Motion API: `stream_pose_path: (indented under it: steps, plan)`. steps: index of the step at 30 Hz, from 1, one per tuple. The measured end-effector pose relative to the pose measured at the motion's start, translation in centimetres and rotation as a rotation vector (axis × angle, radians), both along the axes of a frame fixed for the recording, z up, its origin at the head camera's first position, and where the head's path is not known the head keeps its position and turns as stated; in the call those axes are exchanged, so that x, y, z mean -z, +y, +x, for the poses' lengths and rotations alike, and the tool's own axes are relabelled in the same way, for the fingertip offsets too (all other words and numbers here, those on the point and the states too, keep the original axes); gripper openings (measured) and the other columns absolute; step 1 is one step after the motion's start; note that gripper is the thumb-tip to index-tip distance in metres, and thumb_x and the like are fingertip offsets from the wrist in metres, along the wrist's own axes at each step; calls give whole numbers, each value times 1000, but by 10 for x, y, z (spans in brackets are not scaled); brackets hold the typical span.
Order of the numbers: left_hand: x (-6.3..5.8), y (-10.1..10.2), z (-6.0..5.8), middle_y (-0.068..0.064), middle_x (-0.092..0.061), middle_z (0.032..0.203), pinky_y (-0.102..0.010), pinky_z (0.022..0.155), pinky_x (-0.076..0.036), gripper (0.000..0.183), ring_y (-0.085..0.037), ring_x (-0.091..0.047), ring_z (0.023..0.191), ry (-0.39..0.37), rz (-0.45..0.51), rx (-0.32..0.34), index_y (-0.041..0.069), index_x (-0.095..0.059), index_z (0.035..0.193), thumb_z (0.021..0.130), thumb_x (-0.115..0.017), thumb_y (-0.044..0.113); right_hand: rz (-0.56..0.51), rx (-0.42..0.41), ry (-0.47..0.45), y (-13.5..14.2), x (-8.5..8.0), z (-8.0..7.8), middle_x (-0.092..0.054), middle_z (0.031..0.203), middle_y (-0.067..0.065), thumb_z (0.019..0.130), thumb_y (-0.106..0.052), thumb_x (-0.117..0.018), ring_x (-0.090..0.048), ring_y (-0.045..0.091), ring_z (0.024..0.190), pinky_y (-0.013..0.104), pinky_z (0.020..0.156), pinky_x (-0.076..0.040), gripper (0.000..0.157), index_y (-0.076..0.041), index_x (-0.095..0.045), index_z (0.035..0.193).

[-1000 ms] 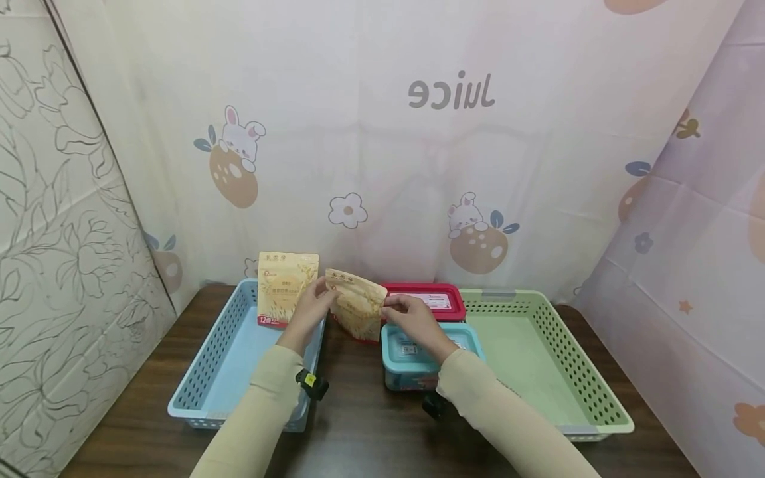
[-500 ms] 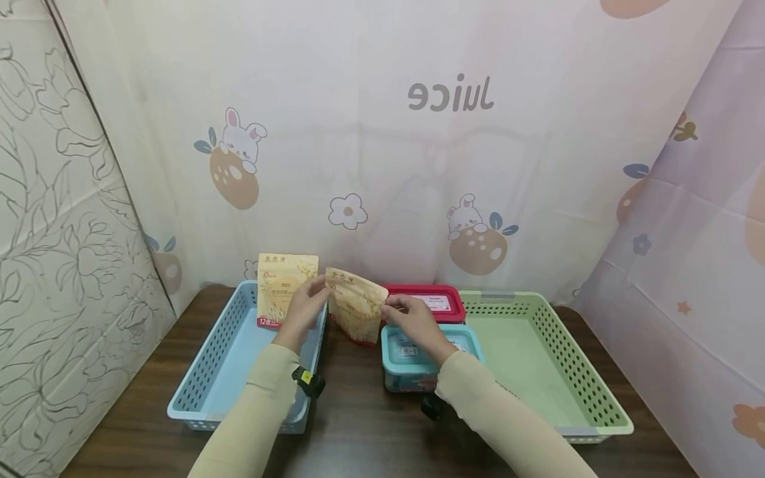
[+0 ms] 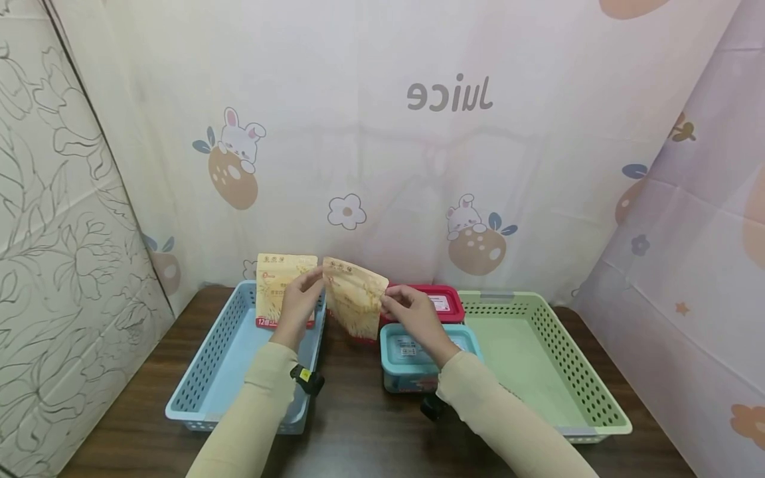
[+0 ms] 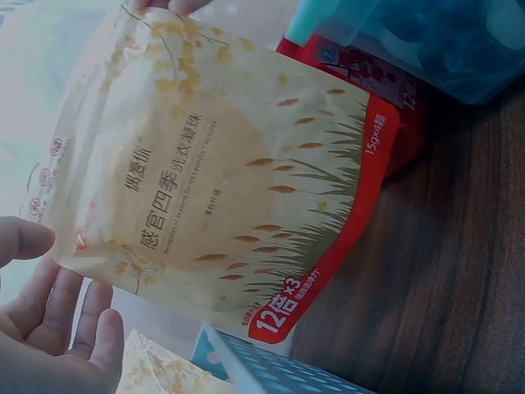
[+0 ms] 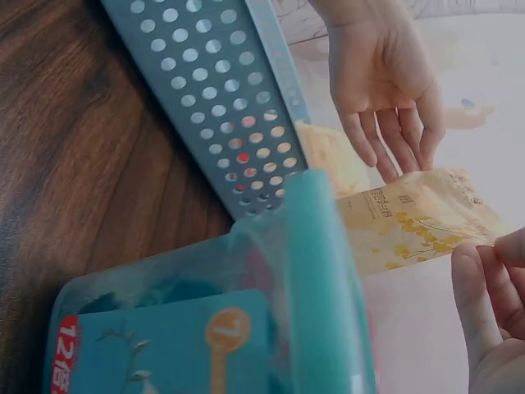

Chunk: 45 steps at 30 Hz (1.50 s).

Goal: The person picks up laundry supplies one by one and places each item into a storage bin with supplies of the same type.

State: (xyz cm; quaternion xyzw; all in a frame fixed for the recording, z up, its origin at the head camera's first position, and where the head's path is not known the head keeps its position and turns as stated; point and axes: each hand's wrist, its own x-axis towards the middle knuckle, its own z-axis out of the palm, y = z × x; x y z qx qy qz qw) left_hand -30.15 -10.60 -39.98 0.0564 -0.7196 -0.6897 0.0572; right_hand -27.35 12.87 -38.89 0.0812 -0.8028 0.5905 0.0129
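Note:
A yellow laundry capsule pouch (image 3: 354, 299) with a red bottom band hangs between my two hands, its front facing me. My left hand (image 3: 299, 304) pinches the pouch near its upper left corner. At the opposite upper edge, the thumb and fingers of my right hand (image 3: 416, 318) grip it. The left wrist view shows the pouch (image 4: 238, 172) almost whole, with its printed grass and text. A matching pouch (image 3: 276, 289) leans upright at the back of the blue basket (image 3: 215, 358), partly behind my left hand.
A teal-lidded box (image 3: 397, 365) stands right of centre on the dark wooden table (image 3: 352, 425). Behind it is a red-lidded box (image 3: 451, 305), partly covered by my right hand. A green basket (image 3: 532, 372) stands at the right; a printed curtain (image 3: 382, 166) hangs behind.
The pouch has risen slightly, its top edge higher than before. My left hand has moved a little up and left; the right hand has lifted slightly. The boxes and baskets stay put.

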Motion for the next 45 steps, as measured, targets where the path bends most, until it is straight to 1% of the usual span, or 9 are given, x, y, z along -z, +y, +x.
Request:
stream_pose_path:
  steps: [4,11,18,25,31,35,40,43,45]
  plan:
    - [-2,-1,0,-6,-54,143,-46,114,-35,42,-25,-43,137,28,22,3,17,-60,138,99,-64,30,-19,-5,26,-1,-6,3,-70,96,7,95,-24,-72,-69,21,90,37,85,-59,23,-9,-69,113]
    - [-5,-2,-1,-3,-58,139,-47,112,-37,40,-23,-47,134,23,17,-25,20,-63,135,98,-66,33,-30,-14,34,-2,-18,11,-70,97,6,95,-25,-72,-69,22,90,39,85,-58,23,-10,-70,113]
    - [-11,-1,2,-4,-60,135,-43,112,-38,41,-21,-49,131,46,58,-31,17,-65,133,95,-70,34,-58,3,61,-1,-25,14,-69,99,7,96,-24,-71,-68,30,94,37,84,-59,24,-9,-70,114]
    - [-17,0,5,-3,-60,134,-43,111,-39,42,-21,-50,131,66,61,-45,16,-67,131,94,-72,35,-156,-12,90,2,-28,14,-68,100,12,96,-20,-70,-67,38,95,44,84,-59,25,-3,-69,114]
    - [-20,2,6,-4,-62,131,-40,108,-43,40,-20,-54,126,97,101,-55,14,-68,129,93,-73,31,-182,-23,77,2,-30,14,-67,100,14,96,-21,-70,-69,29,89,41,83,-59,27,-1,-68,115]
    - [-22,2,5,-6,-63,128,-37,106,-45,41,-19,-57,121,110,131,-47,12,-67,129,93,-74,29,-198,-26,67,2,-33,16,-66,100,14,97,-21,-70,-70,28,89,48,87,-57,27,0,-67,115]
    - [-27,3,7,-6,-63,127,-38,106,-45,41,-20,-59,119,110,129,-57,11,-67,129,93,-74,30,-217,-44,67,2,-36,19,-66,101,15,97,-21,-69,-70,26,88,56,92,-52,27,-1,-66,116]
    - [-29,3,9,-7,-63,127,-38,106,-45,42,-21,-60,119,113,139,-55,10,-66,130,93,-74,29,-218,-52,68,2,-36,20,-66,102,15,96,-22,-70,-70,24,88,55,93,-53,28,-2,-66,116]
    - [-30,3,10,-8,-63,126,-37,106,-45,42,-21,-60,118,117,146,-47,9,-66,130,94,-73,28,-214,-44,66,3,-36,21,-66,102,15,96,-24,-70,-69,24,88,49,91,-55,30,-3,-66,116]
